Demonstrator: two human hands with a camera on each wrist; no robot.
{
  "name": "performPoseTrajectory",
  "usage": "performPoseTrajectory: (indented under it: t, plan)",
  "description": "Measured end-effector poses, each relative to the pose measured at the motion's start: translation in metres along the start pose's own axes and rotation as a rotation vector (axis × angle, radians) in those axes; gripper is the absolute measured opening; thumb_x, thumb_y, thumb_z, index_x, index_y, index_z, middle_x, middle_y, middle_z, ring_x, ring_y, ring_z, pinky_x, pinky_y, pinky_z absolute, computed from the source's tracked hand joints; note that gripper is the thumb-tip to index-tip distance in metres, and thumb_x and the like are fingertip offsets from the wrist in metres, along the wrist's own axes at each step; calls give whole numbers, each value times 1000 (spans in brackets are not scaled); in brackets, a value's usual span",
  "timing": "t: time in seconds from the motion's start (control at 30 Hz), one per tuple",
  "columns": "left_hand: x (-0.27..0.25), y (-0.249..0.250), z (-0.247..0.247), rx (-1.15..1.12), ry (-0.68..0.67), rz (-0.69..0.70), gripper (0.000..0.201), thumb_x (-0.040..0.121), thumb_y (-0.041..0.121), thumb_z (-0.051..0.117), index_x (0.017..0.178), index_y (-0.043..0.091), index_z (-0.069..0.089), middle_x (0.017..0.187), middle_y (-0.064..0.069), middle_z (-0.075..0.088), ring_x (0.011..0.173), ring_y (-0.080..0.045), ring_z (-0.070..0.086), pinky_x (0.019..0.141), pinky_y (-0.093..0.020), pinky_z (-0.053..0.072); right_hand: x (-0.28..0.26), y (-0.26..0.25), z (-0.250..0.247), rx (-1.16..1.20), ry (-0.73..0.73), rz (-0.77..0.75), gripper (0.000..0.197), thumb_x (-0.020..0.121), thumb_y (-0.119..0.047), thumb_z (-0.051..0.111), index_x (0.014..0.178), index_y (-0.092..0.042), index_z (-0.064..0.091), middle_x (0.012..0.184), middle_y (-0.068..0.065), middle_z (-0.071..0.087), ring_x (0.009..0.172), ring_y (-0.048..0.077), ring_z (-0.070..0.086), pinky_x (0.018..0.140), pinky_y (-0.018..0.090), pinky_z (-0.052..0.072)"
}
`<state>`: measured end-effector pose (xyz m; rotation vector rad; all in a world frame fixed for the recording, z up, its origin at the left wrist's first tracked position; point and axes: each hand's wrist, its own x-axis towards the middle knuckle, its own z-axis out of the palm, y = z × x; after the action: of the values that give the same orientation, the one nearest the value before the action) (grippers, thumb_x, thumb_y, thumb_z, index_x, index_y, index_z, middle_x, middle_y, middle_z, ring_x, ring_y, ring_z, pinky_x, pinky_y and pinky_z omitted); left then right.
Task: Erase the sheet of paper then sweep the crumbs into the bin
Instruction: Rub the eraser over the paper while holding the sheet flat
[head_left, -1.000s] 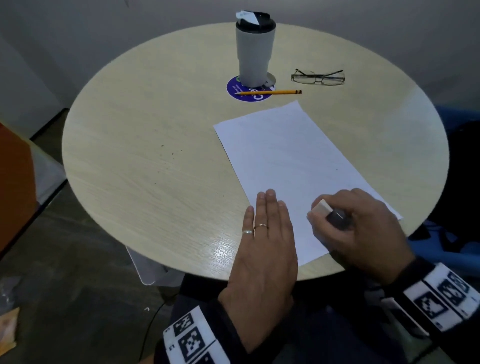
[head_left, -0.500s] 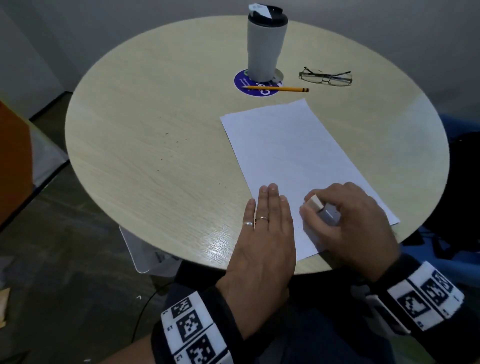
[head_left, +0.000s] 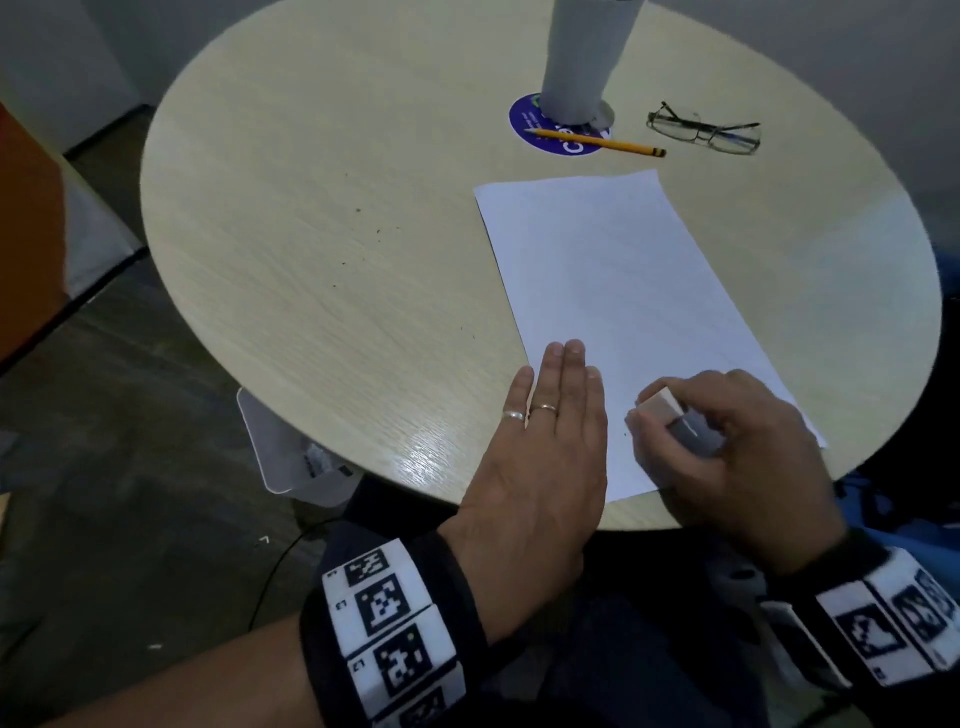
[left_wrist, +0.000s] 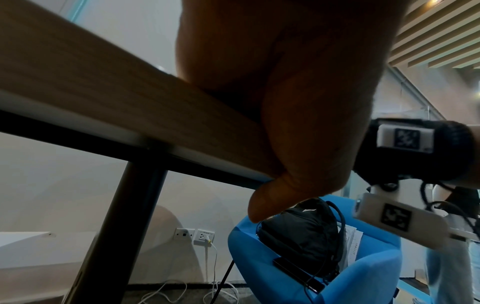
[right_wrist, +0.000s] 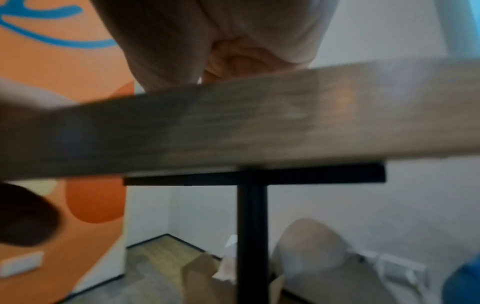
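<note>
At the near edge of the sheet of paper, which lies on the round table, the left hand rests flat with straight fingers, half on the sheet and half on the wood; I judge it is there to keep the paper from sliding. Just beside it, the right hand has its fingers curled around the eraser, whose white end is pressed to the near part of the sheet for rubbing. Left of the paper, dark crumbs are scattered on the wood, not yet swept. Below the table's edge, left of the paper, stands the bin, probably placed to catch them.
</note>
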<state>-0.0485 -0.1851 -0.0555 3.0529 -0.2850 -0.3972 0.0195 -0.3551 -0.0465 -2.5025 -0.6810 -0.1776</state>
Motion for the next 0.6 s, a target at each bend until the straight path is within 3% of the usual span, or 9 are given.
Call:
performPoseTrajectory:
  t: [0.1, 0.23, 0.33, 0.4, 0.53, 0.6]
  plan:
    - [-1, 1, 1, -7, 3, -3, 120, 96, 39, 62, 148, -17, -30, 155, -42, -37, 150, -54, -28, 126, -61, -11, 6, 6, -7, -57, 43, 35, 6, 92, -22, 77, 87, -25, 75, 79, -7, 66, 78, 20, 53, 67, 36, 42]
    - [3, 1, -2, 3, -19, -14, 126, 94, 43, 67, 148, -15, -30, 155, -41, -38, 150, -53, -29, 126, -60, -10, -14, -20, 1, 49, -73, -92, 6, 89, -28, 71, 86, -24, 75, 76, -8, 66, 74, 21, 56, 66, 39, 49]
    - [1, 1, 0, -3, -19, -10, 117, 97, 37, 62, 149, -16, -28, 155, -42, -36, 151, -54, -27, 126, -61, -8, -6, 6, -8, 34, -38, 77, 15, 92, -27, 74, 77, -30, 71, 74, -8, 67, 78, 23, 59, 71, 45, 53]
    - [0, 1, 0, -16, -20, -17, 109, 99, 32, 57, 150, -16, -27, 156, -41, -35, 151, -53, -27, 126, -60, -10, -2, 16, -15, -29, 11, 111, 19, 91, -25, 74, 74, -32, 68, 74, -9, 67, 79, 23, 58, 73, 46, 53]
    - [2, 0, -3, -11, -25, -18, 120, 96, 39, 65, 150, -15, -28, 156, -40, -36, 151, -52, -28, 126, -59, -10, -17, -10, -9, 67, -69, -27, 6, 89, -30, 72, 84, -28, 74, 78, -12, 68, 77, 18, 58, 68, 42, 50]
    - [1, 1, -3, -6, -27, -14, 122, 95, 40, 66, 150, -15, -29, 156, -40, -37, 151, -52, -29, 126, -60, -9, -21, -2, -10, 106, -87, 6, 10, 91, -28, 77, 82, -29, 74, 76, -10, 69, 77, 19, 61, 70, 44, 52]
